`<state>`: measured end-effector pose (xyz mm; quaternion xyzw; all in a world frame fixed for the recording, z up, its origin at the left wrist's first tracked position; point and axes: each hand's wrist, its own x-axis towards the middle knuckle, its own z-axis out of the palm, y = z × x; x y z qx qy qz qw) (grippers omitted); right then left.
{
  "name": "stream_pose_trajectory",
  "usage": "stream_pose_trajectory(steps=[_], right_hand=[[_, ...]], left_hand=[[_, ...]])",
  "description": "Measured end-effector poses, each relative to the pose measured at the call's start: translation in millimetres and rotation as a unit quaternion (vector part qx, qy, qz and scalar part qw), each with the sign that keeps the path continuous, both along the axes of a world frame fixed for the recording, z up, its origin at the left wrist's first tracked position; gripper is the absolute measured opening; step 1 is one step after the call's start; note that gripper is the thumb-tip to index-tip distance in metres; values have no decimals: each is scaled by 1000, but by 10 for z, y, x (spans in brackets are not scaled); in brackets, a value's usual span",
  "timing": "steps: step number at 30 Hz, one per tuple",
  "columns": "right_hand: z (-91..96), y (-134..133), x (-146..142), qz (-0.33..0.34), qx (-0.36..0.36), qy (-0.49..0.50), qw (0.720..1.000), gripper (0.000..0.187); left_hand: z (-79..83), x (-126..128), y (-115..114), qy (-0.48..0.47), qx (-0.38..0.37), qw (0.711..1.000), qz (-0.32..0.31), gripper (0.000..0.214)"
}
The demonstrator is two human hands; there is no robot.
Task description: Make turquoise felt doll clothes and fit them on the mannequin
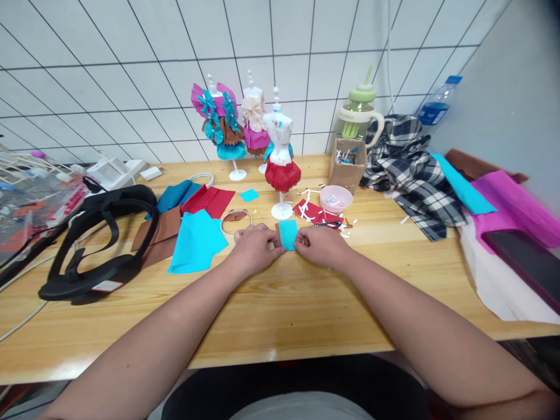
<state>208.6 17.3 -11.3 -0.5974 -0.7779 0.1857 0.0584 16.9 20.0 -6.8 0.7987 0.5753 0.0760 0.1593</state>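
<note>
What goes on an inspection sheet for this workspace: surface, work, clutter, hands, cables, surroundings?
Surface: wooden table; scraps beside the pink dish.
Work: cyan piece; red-skirted mannequin behind it.
Clutter: headset at left; phone and checked cloth at right.
Hands: left hand at the piece's left edge, right hand at its right; whether either pinches is unclear.
Cables: white cable left of the headset; wall cable at the back.
Surroundings: tiled wall behind.

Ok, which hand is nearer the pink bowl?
Right. The right hand is in front of the pink bowl, slightly to its left; the left hand is farther left, past the blue piece between them.
</note>
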Motion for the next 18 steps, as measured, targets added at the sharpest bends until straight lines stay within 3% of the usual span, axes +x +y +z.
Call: stream_pose_trajectory(steps=[8,18], right_hand=[[-20,46,26,-16,-12,37,999,15],[-80,46,112,-14,-15,167,986,6]], left_hand=[[-30,-15,52,-13,-12,998,61,41],[-40,-37,67,-24,-18,997,69,46]])
